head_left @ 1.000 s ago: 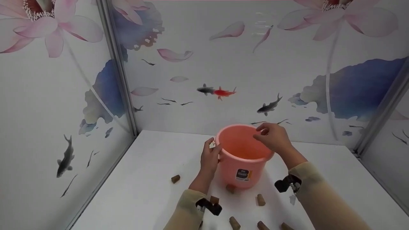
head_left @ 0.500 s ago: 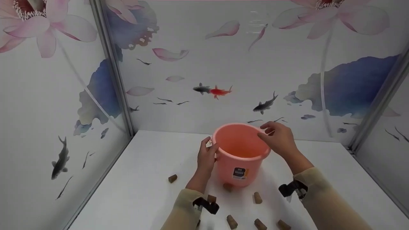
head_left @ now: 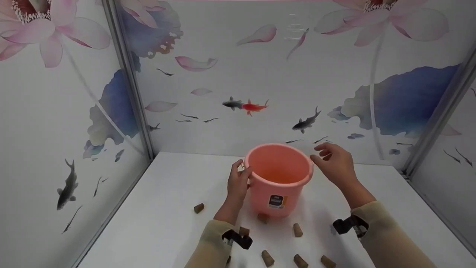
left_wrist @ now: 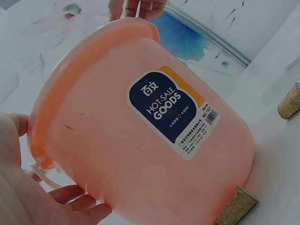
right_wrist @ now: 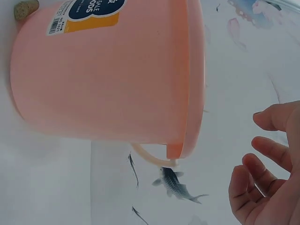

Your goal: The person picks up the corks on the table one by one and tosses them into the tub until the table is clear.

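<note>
A pink plastic bucket [head_left: 276, 201] stands upright on the white table, its mouth facing up and a blue-and-orange label [left_wrist: 168, 112] on its front. At the bucket's left side, my left hand [head_left: 238, 182] grips it just below the rim, thumb and fingers beside the end of the pale handle [left_wrist: 44, 177]. My right hand [head_left: 334, 163] is off the right rim, fingers loosely bent with nothing between them. In the right wrist view a gap shows between these fingers and the rim, and the handle [right_wrist: 150, 157] hangs behind the bucket.
Several corks lie on the table: one cork [head_left: 199, 208] off to the left, another cork [left_wrist: 236, 206] right at the bucket's base, others nearer the front. White panels [head_left: 223, 134] painted with lotus and fish enclose the table at the back and sides.
My right hand has drawn away from over the bucket's rim, out to the right. The left hand keeps its hold at the left side. The head view has shifted slightly.
</note>
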Tool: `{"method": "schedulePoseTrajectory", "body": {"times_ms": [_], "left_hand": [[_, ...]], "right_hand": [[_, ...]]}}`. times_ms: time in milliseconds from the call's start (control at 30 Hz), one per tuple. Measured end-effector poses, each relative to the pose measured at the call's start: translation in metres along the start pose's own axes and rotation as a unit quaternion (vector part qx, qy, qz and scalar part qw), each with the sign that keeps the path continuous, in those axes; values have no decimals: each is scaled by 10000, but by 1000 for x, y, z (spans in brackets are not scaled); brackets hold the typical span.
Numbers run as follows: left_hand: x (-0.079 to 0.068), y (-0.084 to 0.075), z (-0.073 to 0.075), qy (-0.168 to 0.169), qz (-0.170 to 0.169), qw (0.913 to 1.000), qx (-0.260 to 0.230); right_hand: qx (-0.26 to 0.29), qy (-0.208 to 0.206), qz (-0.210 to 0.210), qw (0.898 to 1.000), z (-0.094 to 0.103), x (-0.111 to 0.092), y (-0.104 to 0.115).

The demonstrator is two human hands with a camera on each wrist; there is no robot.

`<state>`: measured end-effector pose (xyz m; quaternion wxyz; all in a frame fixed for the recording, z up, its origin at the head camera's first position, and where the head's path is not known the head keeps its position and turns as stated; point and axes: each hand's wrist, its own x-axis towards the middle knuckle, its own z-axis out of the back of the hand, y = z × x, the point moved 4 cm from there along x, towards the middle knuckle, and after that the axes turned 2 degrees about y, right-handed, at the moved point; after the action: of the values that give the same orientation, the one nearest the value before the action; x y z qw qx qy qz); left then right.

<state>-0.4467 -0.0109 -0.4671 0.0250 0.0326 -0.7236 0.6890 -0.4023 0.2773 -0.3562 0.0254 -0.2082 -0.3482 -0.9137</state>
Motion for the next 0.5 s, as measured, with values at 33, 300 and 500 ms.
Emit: {"method": "schedulePoseTrajectory", "body": {"times_ms": [33,300,500], "left_hand": [[0,0,0,-3,10,10000,12],[1,0,1,1,-17,10000,24],[1,1,0,20,-23,10000,88]], "right_hand": [[11,-42,8,10000,1,-1,-3],[-86,-398,37,9992,6,-11,-25],[-184,-334,-232,9990,-1,-21,-44]]}}
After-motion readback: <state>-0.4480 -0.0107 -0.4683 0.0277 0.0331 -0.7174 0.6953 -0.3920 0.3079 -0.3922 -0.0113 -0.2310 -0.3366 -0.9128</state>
